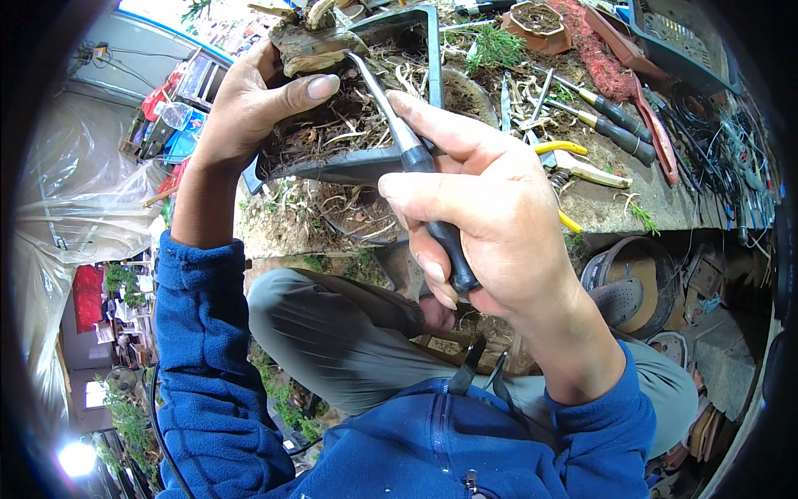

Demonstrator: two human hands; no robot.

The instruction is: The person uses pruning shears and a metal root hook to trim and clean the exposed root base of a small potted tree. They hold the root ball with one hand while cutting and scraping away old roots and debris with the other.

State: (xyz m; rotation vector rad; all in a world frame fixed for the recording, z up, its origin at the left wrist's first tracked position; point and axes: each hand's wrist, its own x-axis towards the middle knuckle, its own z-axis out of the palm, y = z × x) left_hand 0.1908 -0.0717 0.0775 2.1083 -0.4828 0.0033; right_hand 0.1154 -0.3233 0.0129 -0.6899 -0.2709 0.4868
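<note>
My left hand point(249, 104) is wrapped round a weathered piece of wood point(314, 51), with the thumb along its near side and the other fingers mostly hidden behind it. In my right hand point(503, 204) is a carving tool point(395, 116) with a black handle and a slim metal shaft. Its bent tip meets or lies right by the wood's lower right edge; I cannot tell which. Beneath the wood, a dark plastic tray point(345, 166) holds soil, roots and shavings.
Right of the tray lie black-handled tools point(619, 137), yellow-handled cutters point(561, 148) and a red-handled tool point(655, 133) among shavings. Farther back are a green sprig point(497, 46) and a brown pot point(536, 29). Tangled wires point(731, 150) cover the right end. Below the bench edge stands a round tub point(665, 274).
</note>
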